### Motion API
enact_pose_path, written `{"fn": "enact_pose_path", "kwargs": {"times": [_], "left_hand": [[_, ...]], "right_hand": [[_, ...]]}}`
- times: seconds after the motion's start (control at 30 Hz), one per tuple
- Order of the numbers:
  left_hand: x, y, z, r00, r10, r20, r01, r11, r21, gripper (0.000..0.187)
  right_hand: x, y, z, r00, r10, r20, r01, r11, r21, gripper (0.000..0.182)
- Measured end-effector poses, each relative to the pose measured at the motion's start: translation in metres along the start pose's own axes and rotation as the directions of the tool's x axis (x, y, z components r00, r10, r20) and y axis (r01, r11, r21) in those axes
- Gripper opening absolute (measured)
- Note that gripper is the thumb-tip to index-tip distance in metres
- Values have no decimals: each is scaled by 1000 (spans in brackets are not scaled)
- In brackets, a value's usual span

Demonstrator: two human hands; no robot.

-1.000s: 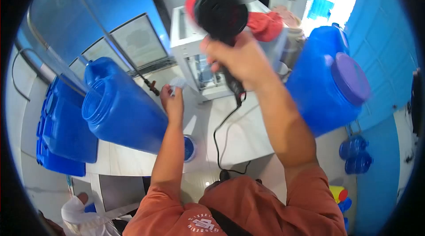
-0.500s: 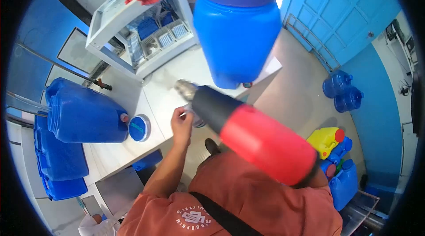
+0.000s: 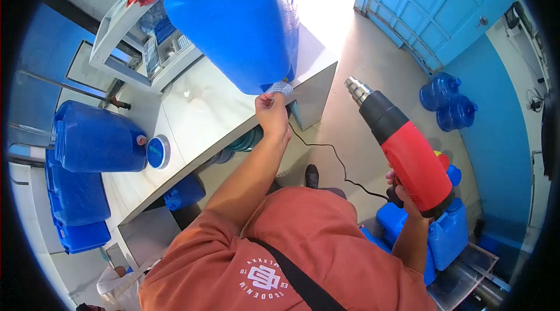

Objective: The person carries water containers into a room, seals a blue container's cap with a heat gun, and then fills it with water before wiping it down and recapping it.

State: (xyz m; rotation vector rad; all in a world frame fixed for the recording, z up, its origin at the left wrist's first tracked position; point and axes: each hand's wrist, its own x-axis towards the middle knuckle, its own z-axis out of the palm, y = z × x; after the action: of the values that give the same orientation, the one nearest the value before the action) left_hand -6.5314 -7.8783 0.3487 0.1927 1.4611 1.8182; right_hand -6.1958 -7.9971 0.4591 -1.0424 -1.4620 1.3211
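Note:
My right hand is wrapped round the handle of a red and black heat gun, its metal nozzle pointing up and left over the floor. My left hand reaches to the bottom corner of a big blue container with a purple lid. Its fingers pinch a pale striped piece of plastic film against or right beside that corner. Whatever lies under the film is hidden. The container stands on the white counter. A black cord trails across the floor toward the heat gun.
Another blue container stands on the counter at left, beside a round blue and white cap. A white display case sits behind. Clear blue water bottles stand by the right wall, blue jugs at lower right.
The heat gun has swung away from my left hand to the right. My left hand has moved to the container's bottom corner with the film. The view has shifted, so the container appears further left.

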Motion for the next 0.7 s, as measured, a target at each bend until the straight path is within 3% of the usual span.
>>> {"fn": "enact_pose_path", "kwargs": {"times": [0.07,0.1,0.17,0.2,0.27,0.33,0.37,0.43,0.57,0.6,0.63,0.7], "left_hand": [[7,-13,1,944,331,10,-328,931,158,19],[10,-19,0,943,334,11,-331,930,160,19],[12,-26,-5,855,482,190,-501,677,539,25],[12,-31,-6,854,485,188,-502,675,540,25],[9,-38,-6,786,571,236,-613,673,413,44],[7,-44,-3,759,599,255,-649,665,371,50],[8,-44,-2,730,625,276,-683,656,322,56],[10,-40,-8,758,574,309,-650,699,298,60],[20,-41,-18,779,500,379,-612,740,280,62],[21,-41,-20,778,501,379,-612,738,283,62],[21,-40,-22,769,493,407,-617,739,271,61],[22,-38,-23,759,486,433,-622,738,262,59]], "right_hand": [[-2,10,-9,997,80,-14,-80,997,-16,31],[0,17,-13,997,72,-4,-72,997,-33,31],[3,32,-18,998,63,9,-63,997,-46,31],[6,40,-21,992,120,24,-121,993,11,31],[13,52,-24,983,175,48,-178,982,70,31],[23,61,-24,968,223,113,-208,970,-126,31],[28,72,-23,968,221,120,-206,971,-123,31],[35,99,-19,969,-22,244,108,933,-344,29],[65,101,25,927,-151,343,264,913,-312,24],[70,107,35,947,-75,311,139,972,-189,26],[75,104,43,947,-76,312,139,973,-186,26],[88,98,54,962,167,218,-209,960,187,29]]}}
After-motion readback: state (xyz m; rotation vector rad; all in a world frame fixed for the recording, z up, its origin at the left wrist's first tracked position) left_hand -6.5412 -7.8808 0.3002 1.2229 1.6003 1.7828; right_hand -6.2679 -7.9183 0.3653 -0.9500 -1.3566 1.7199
